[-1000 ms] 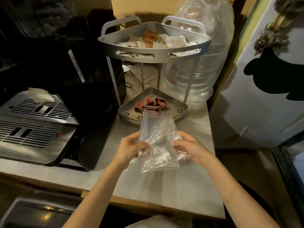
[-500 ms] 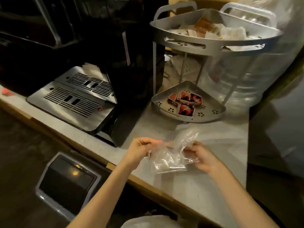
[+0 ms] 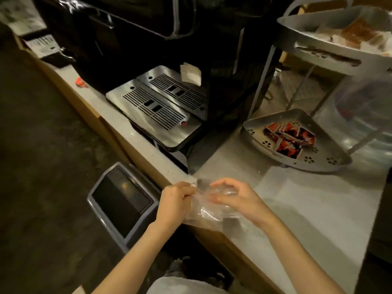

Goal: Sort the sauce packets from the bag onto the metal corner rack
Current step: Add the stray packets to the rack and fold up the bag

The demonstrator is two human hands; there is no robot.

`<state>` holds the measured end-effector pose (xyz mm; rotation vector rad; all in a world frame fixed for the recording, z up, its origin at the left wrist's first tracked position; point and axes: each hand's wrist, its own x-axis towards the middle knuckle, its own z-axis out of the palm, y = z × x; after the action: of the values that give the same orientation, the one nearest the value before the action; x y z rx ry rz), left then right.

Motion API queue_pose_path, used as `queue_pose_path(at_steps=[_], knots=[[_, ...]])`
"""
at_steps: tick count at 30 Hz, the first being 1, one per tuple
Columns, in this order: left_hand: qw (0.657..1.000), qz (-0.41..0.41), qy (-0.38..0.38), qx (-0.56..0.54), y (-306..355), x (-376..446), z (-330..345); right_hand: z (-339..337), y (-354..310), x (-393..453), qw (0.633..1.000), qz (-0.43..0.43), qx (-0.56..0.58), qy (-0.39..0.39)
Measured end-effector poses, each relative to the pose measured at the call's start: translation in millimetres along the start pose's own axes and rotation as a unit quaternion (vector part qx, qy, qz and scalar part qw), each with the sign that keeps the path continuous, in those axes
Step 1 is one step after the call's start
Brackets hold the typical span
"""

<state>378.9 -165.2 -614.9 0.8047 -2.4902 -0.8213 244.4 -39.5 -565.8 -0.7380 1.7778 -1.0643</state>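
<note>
**A:** so what's the person got there? Both hands on the clear plastic bag (image 3: 209,211) at the counter (image 3: 318,209) edge. Left hand (image 3: 176,201) is pinched shut on its top corner, right hand (image 3: 237,198) curls loosely over the crumpled middle.

**B:** yep. The red-and-black sauce packets (image 3: 289,137) are piled on the lower shelf of the metal corner rack (image 3: 331,160), well apart from the bag. Paler packets (image 3: 356,37) are up top, pretty blurry though. Grey bin (image 3: 121,204) sits below the counter.
</note>
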Motion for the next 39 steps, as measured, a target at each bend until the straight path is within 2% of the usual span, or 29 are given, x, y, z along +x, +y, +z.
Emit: queue_pose_path(at_steps=[3, 5, 7, 9, 11, 12, 15, 19, 24, 27, 30, 36, 39], knots=[[1.000, -0.011, -0.004, 0.000, -26.7, -11.4, -18.7, 37.3, -7.5, 9.6, 0.998, -0.032, -0.049, -0.009], [0.999, -0.028, -0.002, -0.047, -41.6, -20.5, -37.1, 63.2, -7.9, 18.9, 0.997, -0.046, -0.062, -0.014], [0.986, -0.098, -0.034, -0.129, -61.8, -28.1, -56.0, 88.1, -6.1, 31.3, 0.994, -0.067, -0.085, -0.030], [0.948, -0.201, -0.084, -0.233, -87.0, -30.4, -70.7, 113.1, -2.4, 46.3, 0.992, -0.075, -0.094, -0.044], [0.881, -0.340, -0.075, -0.319, -114.2, -31.0, -84.3, 140.0, -1.0, 62.7, 0.988, -0.083, -0.116, -0.054], [0.863, -0.371, -0.069, -0.337, -126.8, -31.7, -91.5, 154.1, -0.8, 71.6, 0.985, -0.093, -0.134, -0.057], [0.905, -0.307, -0.075, -0.284, -164.9, -37.3, -110.5, 196.3, -1.3, 102.3, 0.977, -0.108, -0.168, -0.070], [0.914, -0.327, -0.068, -0.232, -223.8, -34.5, -123.7, 247.6, 0.6, 141.3, 0.971, -0.093, -0.186, -0.117], [0.919, -0.370, -0.106, -0.082, -300.3, -28.7, -115.4, 296.1, 21.2, 185.4, 0.945, -0.057, -0.254, -0.200], [0.928, -0.338, -0.158, -0.002, -336.5, -25.9, -99.4, 321.6, 41.8, 208.5, 0.940, 0.007, -0.251, -0.231], [0.938, -0.298, -0.174, 0.035, -354.8, -25.1, -79.5, 334.9, 61.6, 220.6, 0.935, 0.038, -0.280, -0.216], [0.935, -0.275, -0.212, 0.073, -388.3, -18.9, -27.5, 357.1, 99.6, 229.1, 0.862, 0.021, -0.470, -0.189], [0.915, -0.252, -0.270, 0.164, -401.3, -21.6, -14.7, 366.6, 112.8, 228.2, 0.821, 0.005, -0.533, -0.206]])
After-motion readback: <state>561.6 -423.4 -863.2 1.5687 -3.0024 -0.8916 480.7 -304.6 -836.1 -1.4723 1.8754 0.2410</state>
